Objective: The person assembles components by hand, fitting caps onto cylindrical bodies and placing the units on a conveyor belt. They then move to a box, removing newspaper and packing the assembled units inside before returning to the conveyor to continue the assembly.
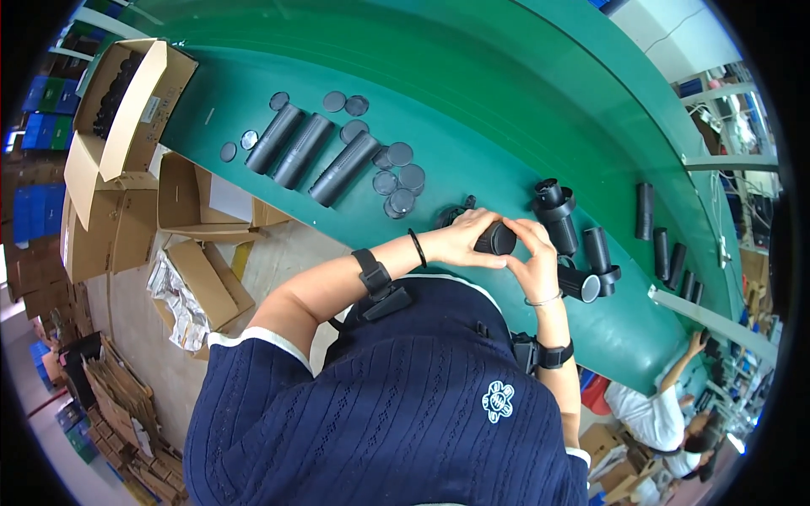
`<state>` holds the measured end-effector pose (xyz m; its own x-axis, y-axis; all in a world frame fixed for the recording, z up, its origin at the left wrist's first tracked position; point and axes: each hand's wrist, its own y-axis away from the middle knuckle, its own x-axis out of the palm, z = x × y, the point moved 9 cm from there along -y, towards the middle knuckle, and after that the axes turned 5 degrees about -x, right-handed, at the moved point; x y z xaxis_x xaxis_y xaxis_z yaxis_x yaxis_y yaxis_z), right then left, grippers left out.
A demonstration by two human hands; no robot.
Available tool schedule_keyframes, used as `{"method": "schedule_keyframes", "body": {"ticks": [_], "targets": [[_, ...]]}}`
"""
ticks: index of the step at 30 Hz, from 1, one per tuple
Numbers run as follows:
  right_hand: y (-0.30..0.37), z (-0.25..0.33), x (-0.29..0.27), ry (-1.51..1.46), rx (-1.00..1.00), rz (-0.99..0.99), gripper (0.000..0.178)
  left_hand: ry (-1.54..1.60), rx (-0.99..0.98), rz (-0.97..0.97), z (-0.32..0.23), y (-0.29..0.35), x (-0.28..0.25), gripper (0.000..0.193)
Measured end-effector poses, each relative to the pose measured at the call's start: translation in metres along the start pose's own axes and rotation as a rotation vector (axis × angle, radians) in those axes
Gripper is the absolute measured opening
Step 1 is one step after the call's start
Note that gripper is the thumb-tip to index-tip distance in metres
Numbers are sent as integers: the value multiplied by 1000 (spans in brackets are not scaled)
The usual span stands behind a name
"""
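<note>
Both my hands are closed around a short black cylinder with a ribbed, round end (496,239), held over the near edge of the green table. My left hand (460,239) wraps it from the left, and the fingers of my right hand (535,257) curve round its right side. Part of the cylinder is hidden by my fingers. Just behind my left hand lies a dark ring-shaped part (451,215), partly covered. Close to my right hand are a black tube with a wide collar (557,221), another collared tube (597,253) and one with a pale open end (580,285).
Left on the green table (228,80) lie three black tubes (302,152) among several flat round discs (402,201). More tubes (645,211) lie far right. Open cardboard boxes (126,110) stand left. A metal bar (713,325) crosses on the right; a co-worker (650,413) sits beyond.
</note>
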<state>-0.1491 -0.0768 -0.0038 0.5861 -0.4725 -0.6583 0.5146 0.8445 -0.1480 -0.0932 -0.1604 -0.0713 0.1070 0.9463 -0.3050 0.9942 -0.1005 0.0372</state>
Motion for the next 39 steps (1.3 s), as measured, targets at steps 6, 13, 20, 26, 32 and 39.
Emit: {"method": "schedule_keyframes", "body": {"ticks": [6,13,20,26,32,39], "targets": [[-3,10,-2,46,26,-7,64,-16,-65,-8,13,0,7,62],[2,3,-1,41,77,-35,65,-19,-56,-14,7,2,6,60],[-3,13,3,199,53,56,67,-26,-58,-33,8,4,8,56],[-1,7,2,75,53,-3,64,-3,-70,-48,7,7,4,54],[5,6,-1,42,45,-58,65,-21,-48,-46,6,6,3,55],[-1,13,2,102,39,-13,66,1,-60,-46,6,6,1,56]]}}
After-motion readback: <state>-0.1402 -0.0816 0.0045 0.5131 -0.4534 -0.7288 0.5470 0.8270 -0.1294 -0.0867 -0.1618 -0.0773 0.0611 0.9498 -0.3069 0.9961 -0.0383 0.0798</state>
